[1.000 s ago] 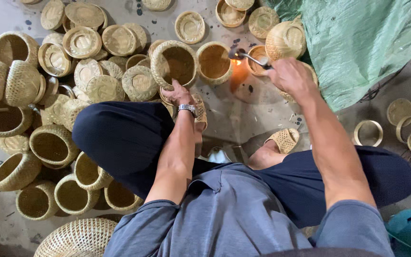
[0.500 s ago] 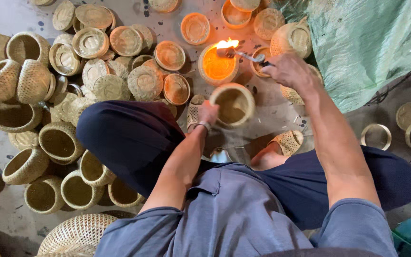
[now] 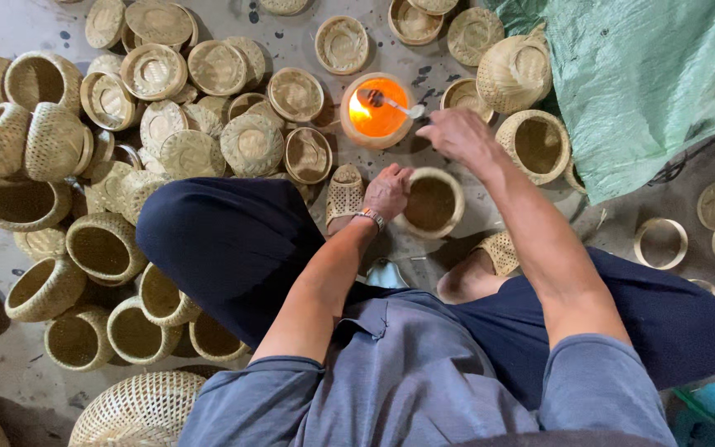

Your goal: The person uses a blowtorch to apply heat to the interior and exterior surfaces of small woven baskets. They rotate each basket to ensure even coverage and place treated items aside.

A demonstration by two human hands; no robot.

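A green tarp point(image 3: 647, 83) runs off the frame's top and right edges, right of the flame pot point(image 3: 376, 109), hiding whatever lies beneath it. Left of that pot, woven baskets point(image 3: 101, 248) lie heaped, partly hidden by the knee. The left hand point(image 3: 388, 190) grips the rim of an empty basket point(image 3: 430, 204) just below the pot, which holds an orange flame; the right hand point(image 3: 461, 136), just right of it, looks pinched, on what I cannot tell.
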